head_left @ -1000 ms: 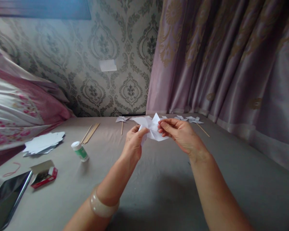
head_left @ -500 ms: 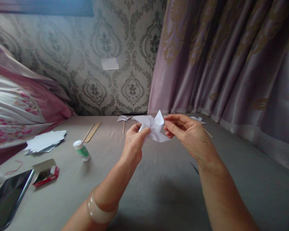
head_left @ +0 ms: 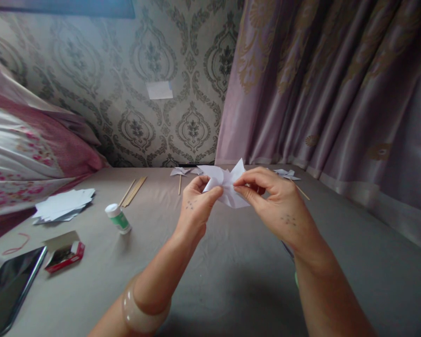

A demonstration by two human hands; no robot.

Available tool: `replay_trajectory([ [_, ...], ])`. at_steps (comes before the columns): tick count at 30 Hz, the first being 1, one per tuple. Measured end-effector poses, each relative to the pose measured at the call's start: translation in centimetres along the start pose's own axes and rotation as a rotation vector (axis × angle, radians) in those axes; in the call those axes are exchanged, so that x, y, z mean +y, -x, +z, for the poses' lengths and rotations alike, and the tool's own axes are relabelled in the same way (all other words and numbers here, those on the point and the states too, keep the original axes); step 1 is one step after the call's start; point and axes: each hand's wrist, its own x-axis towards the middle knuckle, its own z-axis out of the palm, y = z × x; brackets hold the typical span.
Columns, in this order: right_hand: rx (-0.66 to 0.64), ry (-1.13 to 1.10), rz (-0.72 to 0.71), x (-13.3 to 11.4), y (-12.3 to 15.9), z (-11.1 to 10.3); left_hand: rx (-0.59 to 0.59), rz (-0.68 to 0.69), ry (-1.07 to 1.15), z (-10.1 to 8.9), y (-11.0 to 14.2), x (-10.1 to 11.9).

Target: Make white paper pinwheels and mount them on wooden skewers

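A white paper pinwheel (head_left: 231,196) with folded, pointed blades is held up above the table. My left hand (head_left: 199,199) pinches it at its left side, thumb in front near the middle. At the right of the pinwheel's centre, my right hand (head_left: 272,199) has thumb and forefinger pressed together against the paper. Whatever small thing lies between those fingertips is too small to make out. Behind my hands, one finished-looking pinwheel (head_left: 180,172) on a wooden stick lies at the far edge, and another pinwheel (head_left: 286,174) lies at the right.
On the left are wooden sticks (head_left: 135,192), a green and white glue stick (head_left: 118,219), a stack of white paper (head_left: 63,206), an open red box (head_left: 65,257) with small dark contents, and a phone (head_left: 14,290). A dark, thin tool (head_left: 287,249) lies partly under my right forearm.
My right hand has moved left, bringing its pinched fingertips from the pinwheel's right edge to near its centre. My left hand keeps its hold, and the view has shifted slightly.
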Motion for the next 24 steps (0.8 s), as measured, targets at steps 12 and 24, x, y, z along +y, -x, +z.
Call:
replay_trajectory([
  [12,0.035,0.344,-0.107,0.2,0.2,0.8,-0.055,0.020,-0.063,0.0,0.4,0.4],
  [24,-0.008,0.148,0.017,1.0,0.1,0.8,-0.115,-0.061,-0.003,-0.1,0.8,1.5],
])
